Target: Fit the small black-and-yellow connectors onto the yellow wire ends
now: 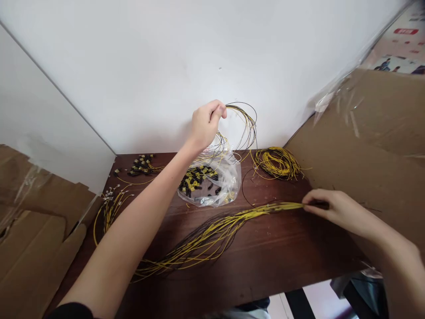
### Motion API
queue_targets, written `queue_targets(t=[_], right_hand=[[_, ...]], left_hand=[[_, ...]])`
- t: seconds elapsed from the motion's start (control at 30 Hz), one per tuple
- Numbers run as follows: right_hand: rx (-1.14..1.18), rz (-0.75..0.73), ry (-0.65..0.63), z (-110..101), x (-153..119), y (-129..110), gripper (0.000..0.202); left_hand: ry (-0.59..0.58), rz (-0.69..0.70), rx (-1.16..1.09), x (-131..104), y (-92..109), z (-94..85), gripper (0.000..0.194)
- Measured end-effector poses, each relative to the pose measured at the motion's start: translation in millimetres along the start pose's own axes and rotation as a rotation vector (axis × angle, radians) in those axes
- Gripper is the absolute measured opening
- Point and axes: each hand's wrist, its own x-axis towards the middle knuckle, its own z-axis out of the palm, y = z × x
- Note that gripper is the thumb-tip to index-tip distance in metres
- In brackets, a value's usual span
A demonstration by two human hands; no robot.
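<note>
My left hand [207, 122], raised before the white wall, is closed on a looped bunch of thin black and yellow wires [247, 122]. Below it lies a clear plastic bag [232, 177] with several small black and yellow connectors [195, 177] in it. On the right, my right hand [327, 206] pinches the end of a long bundle of yellow and black wires [212, 235]. That bundle stretches leftward across the dark wooden table [282, 252] and passes behind my left forearm, where its far end is hidden.
A coil of yellow wire [278, 163] sits at the back right. Wires with black and yellow connectors [141, 165] lie at the back left, near wires with white ends [113, 201]. Cardboard stands at the left [29, 248] and right [375, 146].
</note>
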Motion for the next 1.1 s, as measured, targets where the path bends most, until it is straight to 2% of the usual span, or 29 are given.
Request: queue_targets(t=[0.07,0.13,0.2,0.27,0.4,0.47,0.57,0.67,0.77,0.9,1.0,1.1], right_hand=[[0.057,0.113,-0.198,-3,-13,3,0.016],[0.103,0.17,-0.198,-7,-20,1,0.012],[0.148,0.159,-0.027,-17,-18,-11,0.031],[0.231,0.063,0.099,-32,-8,-34,0.045],[0.414,-0.048,0.526,-55,26,-89,0.042],[0.461,-0.153,0.57,-57,48,-107,0.045],[0.547,-0.269,0.482,-51,80,-118,0.055],[0.728,-0.263,0.377,-44,101,-116,0.042],[0.943,-0.226,0.303,-43,107,-107,0.032],[1.122,-0.159,0.072,-47,104,-94,0.034],[1.202,-0.09,0.107,-48,108,-83,0.033],[1.248,-0.01,0.196,-43,120,-63,0.029]], left_hand=[[-0.013,0.0,-0.016,0,1,1.4,0.038],[-0.036,0.006,-0.029,1,3,3.3,0.036],[-0.07,0.017,-0.037,0,8,5.1,0.035],[-0.125,0.035,-0.037,-1,16,6.9,0.033],[-0.305,0.1,-0.021,-7,34,13.5,0.027],[-0.357,0.125,-0.011,-9,40,19.2,0.028],[-0.368,0.152,-0.018,-11,45,27.8,0.029],[-0.372,0.176,-0.029,-10,45,32.3,0.028],[-0.353,0.183,-0.005,-9,44,32.3,0.029],[-0.318,0.184,0.032,-8,41,30.9,0.028],[-0.341,0.201,0.073,-11,35,28.4,0.024],[-0.369,0.17,0.118,-18,23,17.7,0.04]])
